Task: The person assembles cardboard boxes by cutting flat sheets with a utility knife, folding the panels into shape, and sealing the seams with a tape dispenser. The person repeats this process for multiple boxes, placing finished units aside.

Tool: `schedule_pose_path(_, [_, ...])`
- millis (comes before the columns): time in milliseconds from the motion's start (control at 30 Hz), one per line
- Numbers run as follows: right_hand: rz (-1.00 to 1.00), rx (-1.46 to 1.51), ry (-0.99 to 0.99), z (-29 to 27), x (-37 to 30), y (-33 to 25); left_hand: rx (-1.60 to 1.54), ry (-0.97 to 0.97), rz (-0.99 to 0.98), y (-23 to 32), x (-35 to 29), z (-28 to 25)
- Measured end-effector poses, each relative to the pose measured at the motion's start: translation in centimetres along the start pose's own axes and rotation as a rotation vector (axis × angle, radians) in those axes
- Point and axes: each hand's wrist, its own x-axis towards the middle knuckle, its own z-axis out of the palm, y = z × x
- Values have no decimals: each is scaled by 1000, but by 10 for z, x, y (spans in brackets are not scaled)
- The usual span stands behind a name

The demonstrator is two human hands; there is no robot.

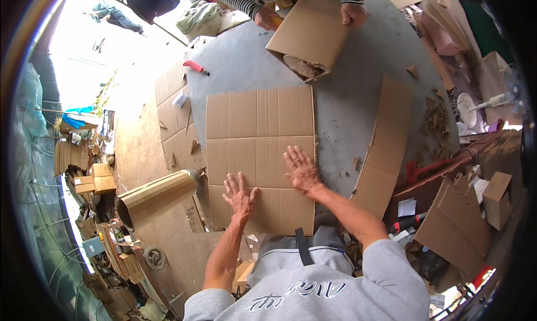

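Observation:
A flat sheet of brown corrugated cardboard (260,117) with crease lines lies on the grey round table (347,108) before me. My left hand (240,197) rests on its lower middle part, fingers spread. Higher up, near the sheet's right edge, my right hand (301,167) lies flat with its fingers apart. Neither hand holds anything. Across the table, a person in striped sleeves has both hands on a folded cardboard box (316,27); something orange-yellow shows in the hand on the left.
A red-handled cutter (196,67) lies near the table's left edge. To the right are a long cardboard strip (386,147) and small cardboard scraps (436,117). A cardboard tube (159,197) is at the left. Stacked boxes (102,177) stand beyond it.

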Motion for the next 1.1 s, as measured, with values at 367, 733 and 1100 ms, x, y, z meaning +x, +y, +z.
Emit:
schedule_pose_path(367, [472, -217, 234, -124, -15, 106, -49, 163, -249, -88, -9, -4])
schedule_pose_path(733, [-333, 490, 329, -155, 101, -321, -201, 166, -199, -128, -37, -7])
schedule_pose_path(1100, [-658, 142, 464, -92, 108, -406, -1952, 244, -871, -315, 38, -44])
